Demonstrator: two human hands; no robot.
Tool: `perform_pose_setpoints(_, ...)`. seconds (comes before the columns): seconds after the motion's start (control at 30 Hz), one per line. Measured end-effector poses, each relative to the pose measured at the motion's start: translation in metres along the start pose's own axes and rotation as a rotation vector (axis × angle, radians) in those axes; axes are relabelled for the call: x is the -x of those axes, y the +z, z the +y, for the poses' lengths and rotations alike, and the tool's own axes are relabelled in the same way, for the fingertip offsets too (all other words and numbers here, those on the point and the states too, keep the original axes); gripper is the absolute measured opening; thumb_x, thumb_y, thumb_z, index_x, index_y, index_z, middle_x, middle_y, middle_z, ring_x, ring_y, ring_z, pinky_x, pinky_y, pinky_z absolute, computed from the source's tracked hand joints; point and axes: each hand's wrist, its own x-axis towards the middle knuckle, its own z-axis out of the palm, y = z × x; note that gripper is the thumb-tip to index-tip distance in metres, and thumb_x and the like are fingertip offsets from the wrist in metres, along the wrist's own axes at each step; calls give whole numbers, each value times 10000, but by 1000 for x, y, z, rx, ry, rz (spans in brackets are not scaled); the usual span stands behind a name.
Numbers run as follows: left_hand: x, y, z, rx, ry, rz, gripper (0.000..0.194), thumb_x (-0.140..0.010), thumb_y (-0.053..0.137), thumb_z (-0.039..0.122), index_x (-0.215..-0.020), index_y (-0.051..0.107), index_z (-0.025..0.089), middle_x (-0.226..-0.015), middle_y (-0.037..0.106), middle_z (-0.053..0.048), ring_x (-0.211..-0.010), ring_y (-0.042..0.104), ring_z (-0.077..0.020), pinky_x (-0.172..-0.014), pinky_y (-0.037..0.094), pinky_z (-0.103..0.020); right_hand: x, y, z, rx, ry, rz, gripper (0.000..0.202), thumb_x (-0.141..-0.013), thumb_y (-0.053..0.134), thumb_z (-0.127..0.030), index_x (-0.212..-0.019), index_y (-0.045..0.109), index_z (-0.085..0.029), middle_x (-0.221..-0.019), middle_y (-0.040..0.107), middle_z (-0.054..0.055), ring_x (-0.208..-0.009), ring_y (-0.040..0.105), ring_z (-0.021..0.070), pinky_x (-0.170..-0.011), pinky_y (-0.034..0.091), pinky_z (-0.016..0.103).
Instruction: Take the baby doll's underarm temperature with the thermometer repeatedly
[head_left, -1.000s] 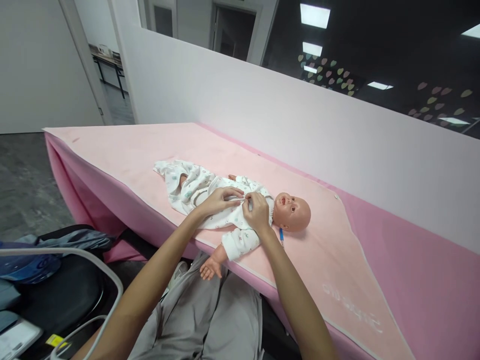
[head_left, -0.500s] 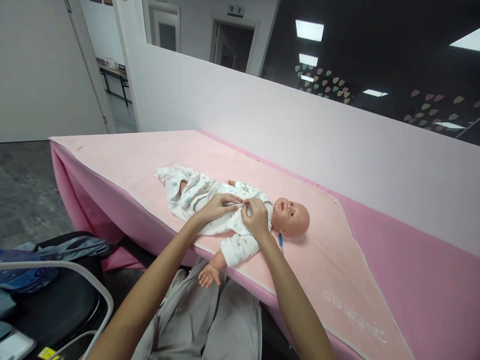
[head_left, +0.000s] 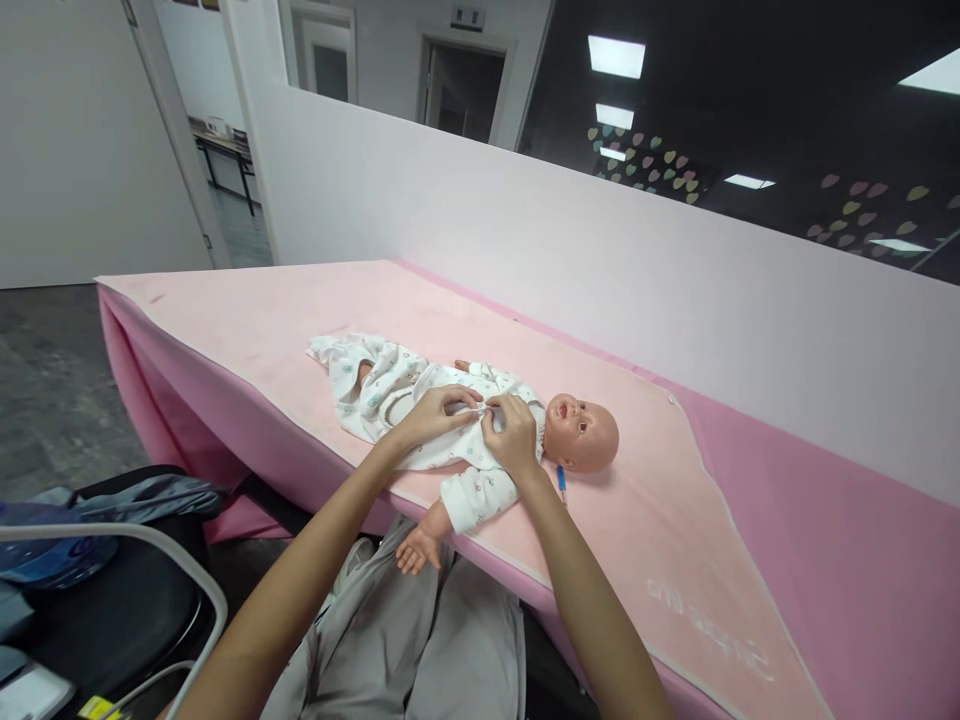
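A baby doll [head_left: 581,434] lies on its back with its head to the right, dressed in a white patterned romper [head_left: 439,455]. Over the doll's chest, my left hand [head_left: 435,415] pinches the romper's front between thumb and fingers. Close beside it, my right hand [head_left: 511,430] is closed on the same cloth, nearer the doll's neck. The fingertips almost meet; any fastener between them is too small to make out. One doll arm [head_left: 424,540] reaches over the table's near edge. The romper's legs lie loose and crumpled at the left.
A pink cloth covers the table [head_left: 660,540], which runs along a white wall [head_left: 480,210] with a dark window above. A blue pen-like object [head_left: 562,482] lies beside the doll's head. At lower left, a black chair [head_left: 112,620] holds a bottle and clothing.
My hands stay at the doll's chest, with only a slight shift of the left fingers on the cloth. The doll has not visibly moved.
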Motion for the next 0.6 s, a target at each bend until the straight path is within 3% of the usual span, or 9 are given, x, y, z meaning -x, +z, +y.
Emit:
perform_pose_setpoints(0.2, 1, 1, -2, -185, 47, 19, 235, -799, 567, 364, -917, 691, 202, -1186, 594, -80, -1139, 507, -243, -996, 379, -402, 0, 0, 0, 11, -7, 4, 127, -771, 454, -114, -802, 554, -186, -770, 615, 41, -769, 550, 183, -726, 435, 302)
perform_pose_setpoints(0.6, 1, -3, -2, -32, 3, -26, 202, -798, 562, 342, -866, 667, 183, -1157, 585, -94, -1108, 520, -240, -950, 404, -375, 0, -1, -1, 9, -44, -4, 118, -796, 460, -118, -799, 553, -190, -760, 618, 33, -754, 548, 174, -724, 422, 297)
